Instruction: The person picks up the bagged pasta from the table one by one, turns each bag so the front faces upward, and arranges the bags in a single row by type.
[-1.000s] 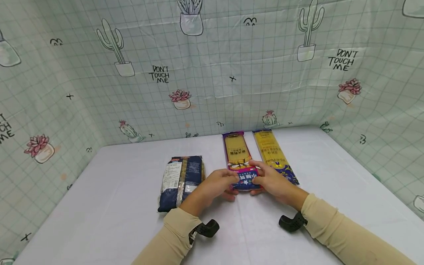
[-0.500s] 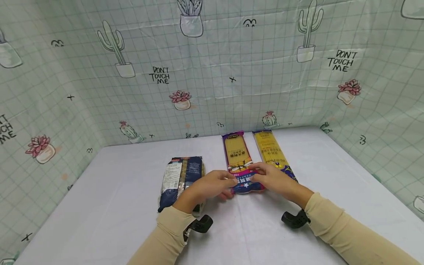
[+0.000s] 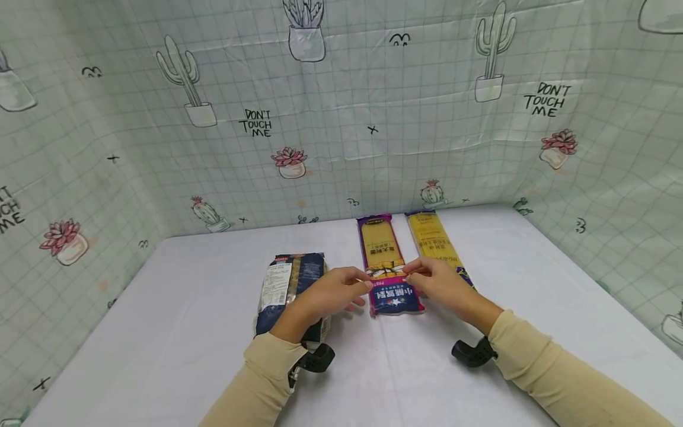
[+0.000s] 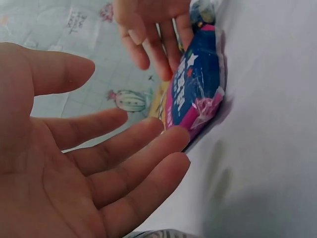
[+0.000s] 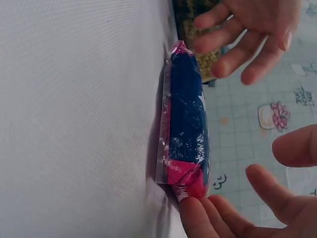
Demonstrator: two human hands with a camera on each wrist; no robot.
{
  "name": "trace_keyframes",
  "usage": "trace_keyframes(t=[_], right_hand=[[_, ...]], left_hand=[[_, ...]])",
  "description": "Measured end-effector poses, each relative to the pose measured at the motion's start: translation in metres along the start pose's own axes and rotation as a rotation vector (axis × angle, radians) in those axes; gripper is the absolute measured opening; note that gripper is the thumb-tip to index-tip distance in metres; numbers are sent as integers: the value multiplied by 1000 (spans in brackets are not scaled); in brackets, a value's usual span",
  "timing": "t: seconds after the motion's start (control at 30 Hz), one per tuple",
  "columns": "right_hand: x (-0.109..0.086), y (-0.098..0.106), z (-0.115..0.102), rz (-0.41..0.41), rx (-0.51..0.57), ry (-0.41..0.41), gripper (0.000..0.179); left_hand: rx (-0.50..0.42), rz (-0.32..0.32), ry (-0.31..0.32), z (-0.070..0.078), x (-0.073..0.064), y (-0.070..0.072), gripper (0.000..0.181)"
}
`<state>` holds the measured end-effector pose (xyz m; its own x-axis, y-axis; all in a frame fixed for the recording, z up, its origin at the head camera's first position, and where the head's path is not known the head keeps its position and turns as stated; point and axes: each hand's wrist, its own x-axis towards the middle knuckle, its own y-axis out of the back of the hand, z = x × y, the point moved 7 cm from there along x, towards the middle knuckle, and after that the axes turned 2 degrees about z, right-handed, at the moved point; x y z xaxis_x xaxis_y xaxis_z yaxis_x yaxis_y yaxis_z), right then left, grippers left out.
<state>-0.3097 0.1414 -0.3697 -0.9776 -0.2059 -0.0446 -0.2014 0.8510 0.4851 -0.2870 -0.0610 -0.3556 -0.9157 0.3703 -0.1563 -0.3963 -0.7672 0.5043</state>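
Note:
A long pack of spaghetti (image 3: 395,301) with a blue and pink end lies flat on the white table, between my two hands. My left hand (image 3: 333,293) is just left of its near end, fingers spread and relaxed. On the other side my right hand (image 3: 441,289) has its fingers extended along the pack's edge. In the right wrist view the right fingertips (image 5: 195,218) are at the pack's pink corner; whether they touch it I cannot tell. Neither hand grips anything.
A dark blue pasta bag (image 3: 276,287) lies at left, partly behind the left hand and forearm. A yellow spaghetti pack (image 3: 433,237) lies to the right, its near end partly covered by the right hand. A patterned cloth (image 3: 341,95) hangs behind the table.
Both hands have come off the near end of the middle spaghetti pack. The left hand has moved left, and more of the blue end shows. The pack has shifted slightly toward me.

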Motion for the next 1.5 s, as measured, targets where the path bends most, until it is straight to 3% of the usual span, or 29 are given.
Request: trace_keyframes(t=[0.23,0.4,0.6,0.77,0.9,1.03,1.2,1.37,1.5], right_hand=[[3,-2,-4,21,110,18,25],[4,-6,-10,-21,175,73,24],[5,-16,-14,-71,177,85,23],[8,-30,-17,-110,171,107,21],[10,-43,-19,-145,163,121,20],[15,-54,-19,-170,163,116,22],[23,-72,-30,-217,206,135,27],[26,-97,-44,-298,207,130,26],[28,-112,-48,-348,217,82,26]], left_hand=[[197,157,-55,3,-9,18,36],[338,257,-101,10,-19,28,32],[560,348,-195,21,-33,35,31],[709,441,-195,17,-41,42,30],[775,511,-192,8,-46,47,29],[770,556,-210,1,-50,50,28],[781,557,-135,-6,-54,62,35],[800,497,-18,-12,-54,74,48],[756,466,42,-18,-54,83,53]])
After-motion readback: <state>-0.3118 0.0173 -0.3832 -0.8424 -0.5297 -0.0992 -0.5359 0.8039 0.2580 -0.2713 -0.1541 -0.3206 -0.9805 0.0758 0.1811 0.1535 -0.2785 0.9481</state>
